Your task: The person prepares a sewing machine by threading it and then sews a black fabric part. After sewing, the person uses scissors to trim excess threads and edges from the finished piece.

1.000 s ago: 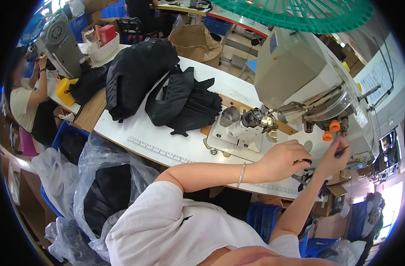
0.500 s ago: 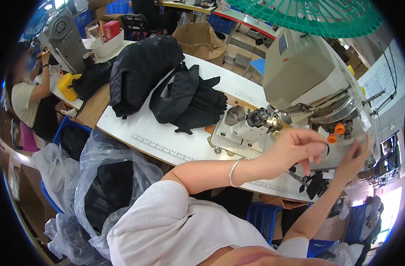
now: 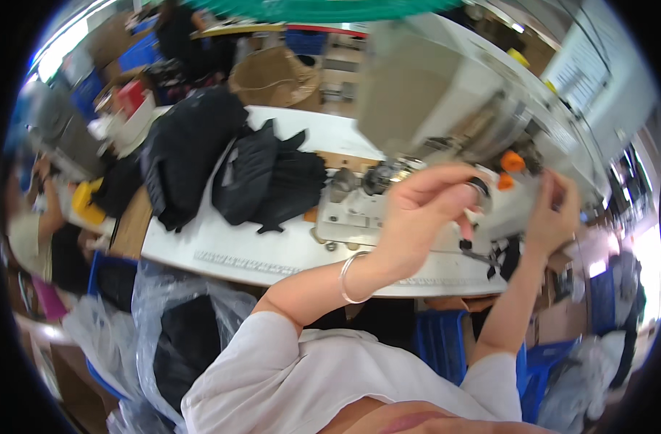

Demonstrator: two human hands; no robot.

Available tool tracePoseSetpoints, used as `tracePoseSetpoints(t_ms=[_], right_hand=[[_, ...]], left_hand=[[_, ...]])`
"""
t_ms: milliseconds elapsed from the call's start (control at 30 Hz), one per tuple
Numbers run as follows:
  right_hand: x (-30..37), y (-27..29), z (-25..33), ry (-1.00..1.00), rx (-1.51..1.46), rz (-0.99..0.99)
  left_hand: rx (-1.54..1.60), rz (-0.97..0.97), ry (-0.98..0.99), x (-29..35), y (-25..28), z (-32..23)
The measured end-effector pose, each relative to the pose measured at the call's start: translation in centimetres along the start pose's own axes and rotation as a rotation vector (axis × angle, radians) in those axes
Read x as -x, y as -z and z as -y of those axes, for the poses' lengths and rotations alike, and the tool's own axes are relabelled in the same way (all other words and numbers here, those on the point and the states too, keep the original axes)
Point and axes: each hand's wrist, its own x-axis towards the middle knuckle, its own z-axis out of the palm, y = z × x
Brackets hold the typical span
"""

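Note:
My left hand [image 3: 435,210], with a silver bangle on the wrist, is raised in front of the sewing machine [image 3: 446,94]. Its thumb and fingers pinch a small black bobbin [image 3: 479,188] with a pale rim. To the right, my right hand [image 3: 554,217] is up near the machine's orange knobs [image 3: 512,161], fingertips drawn together; whatever they hold is too small and blurred to make out. Left of the machine's metal working head [image 3: 381,177], black cut fabric pieces [image 3: 269,177] lie in a heap on the white table [image 3: 243,253].
A large black padded piece [image 3: 193,148] rests on the table's left part. Below stand a clear plastic bag [image 3: 153,311] with black material and a blue crate [image 3: 442,343]. A green fan guard [image 3: 323,9] hangs overhead. Another person [image 3: 34,239] sits at far left.
The view has swung, so the table and machine appear farther left. My left hand still pinches the bobbin; the right hand's fingers, stretched upward before, are now bent together beside the orange knobs.

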Motion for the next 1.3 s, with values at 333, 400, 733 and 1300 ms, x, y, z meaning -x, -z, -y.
tracePoseSetpoints(t_ms=[333, 400, 733, 1300], right_hand=[[0.2, -0.2, -0.9, -0.066, -0.12, 0.043], [1.0, 0.2, 0.8, 0.004, -0.217, 0.085], [2.0, -0.5, 0.9, -0.075, -0.186, 0.024], [-10.6, 5.2, -8.6, -0.377, -0.283, 0.23]], left_hand=[[-0.019, 0.09, -0.018, -0.3, 0.2, -0.5], [0.012, 0.093, -0.01, -0.3, 0.0, -0.6], [-0.14, 0.059, -0.047, 0.2, -0.2, -0.9], [-0.431, 0.263, -0.083, 2.8, -0.9, 0.2]])
